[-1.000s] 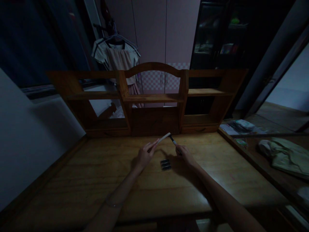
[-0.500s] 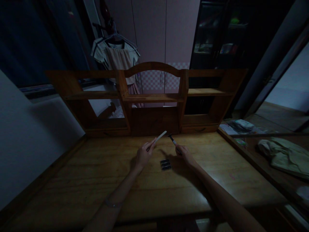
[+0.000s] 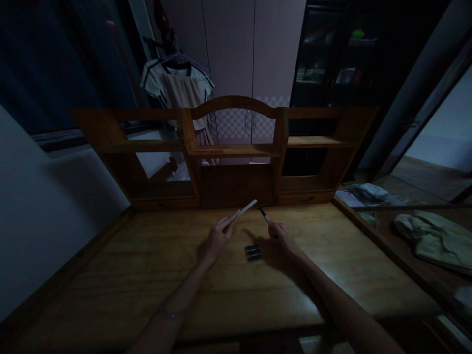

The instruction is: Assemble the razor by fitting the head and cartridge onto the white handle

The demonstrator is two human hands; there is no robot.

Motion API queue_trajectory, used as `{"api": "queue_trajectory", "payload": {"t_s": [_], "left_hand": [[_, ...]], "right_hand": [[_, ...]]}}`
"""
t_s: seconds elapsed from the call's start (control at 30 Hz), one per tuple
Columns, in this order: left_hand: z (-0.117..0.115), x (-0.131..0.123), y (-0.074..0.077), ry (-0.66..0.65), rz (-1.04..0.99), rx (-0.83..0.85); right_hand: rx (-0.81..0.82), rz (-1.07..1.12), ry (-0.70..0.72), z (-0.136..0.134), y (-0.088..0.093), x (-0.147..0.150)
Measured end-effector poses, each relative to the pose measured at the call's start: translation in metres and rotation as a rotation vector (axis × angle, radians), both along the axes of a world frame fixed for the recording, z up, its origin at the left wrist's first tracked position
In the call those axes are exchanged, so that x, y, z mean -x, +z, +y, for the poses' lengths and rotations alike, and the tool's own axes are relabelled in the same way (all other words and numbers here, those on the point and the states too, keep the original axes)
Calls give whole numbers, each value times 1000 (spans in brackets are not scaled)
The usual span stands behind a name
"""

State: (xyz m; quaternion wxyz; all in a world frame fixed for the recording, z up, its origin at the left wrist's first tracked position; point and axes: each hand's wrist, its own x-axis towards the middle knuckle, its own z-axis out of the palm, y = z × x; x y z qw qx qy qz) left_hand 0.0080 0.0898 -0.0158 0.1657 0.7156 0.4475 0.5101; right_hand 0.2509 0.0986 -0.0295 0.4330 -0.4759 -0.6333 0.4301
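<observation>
Pinches a pale stick (image 3: 245, 210) in the left hand (image 3: 217, 239), tilted up and rightward. Grips a dark tool (image 3: 264, 214) in the right hand (image 3: 284, 237), angled toward the stick's tip, above dark pieces (image 3: 252, 252) on the bench (image 3: 110, 255).

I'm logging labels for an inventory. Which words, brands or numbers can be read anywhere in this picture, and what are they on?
No text can be read; the picture is dark.
Pale stick in the left hand: no print shows.
Thin dark tool in the right hand: no print shows.
Small dark pieces on the desk: too small to tell.
Papers at the right and cabinet items: blurred, unreadable.
</observation>
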Motion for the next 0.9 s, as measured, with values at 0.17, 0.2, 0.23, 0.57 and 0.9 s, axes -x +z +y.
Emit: {"api": "queue_trajectory", "payload": {"t_s": [0.17,0.2,0.23,0.57,0.9], "left_hand": [[0,-1,-2,40,46,27],[1,0,-3,56,42,21],[1,1,-3,64,34,9],[0,0,-3,65,46,12],[-3,-6,-3,-22,67,14]], "right_hand": [[11,33,-1,-3,3,1],[9,40,0,-3,3,1],[5,45,-2,-4,4,1],[5,45,-16,-4,5,3],[0,34,-21,-5,6,3]]}}
